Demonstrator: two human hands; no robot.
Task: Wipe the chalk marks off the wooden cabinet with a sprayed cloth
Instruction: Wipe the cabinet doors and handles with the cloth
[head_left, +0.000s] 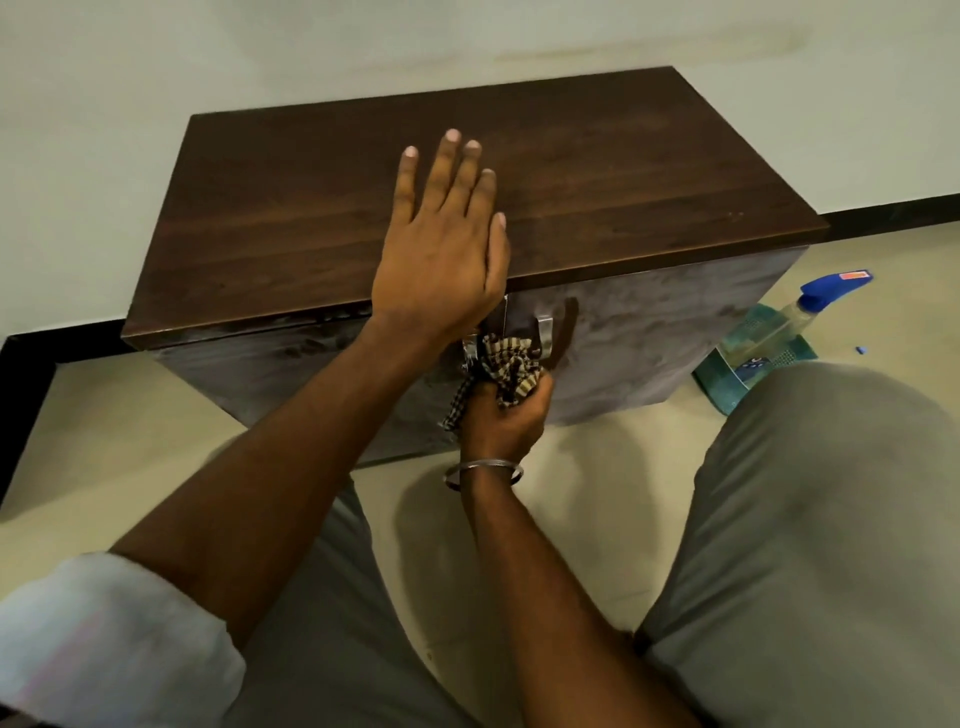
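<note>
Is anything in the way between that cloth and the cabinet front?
Nothing loose. The right hand holds the brown checked cloth at the dark wooden cabinet's front; only its silver metal handles protrude there.

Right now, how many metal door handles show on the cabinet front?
2. Left handle, partly hidden behind the checked cloth; right handle, just above the cloth's right side. Both sit mid-front.

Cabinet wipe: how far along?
Done: the cabinet top shows no chalk, and the spray bottle sits aside on the floor. In hand: the right hand holds the checked cloth at the door handles, with the left hand flat on top. Left: pale haze across the front face.
</note>
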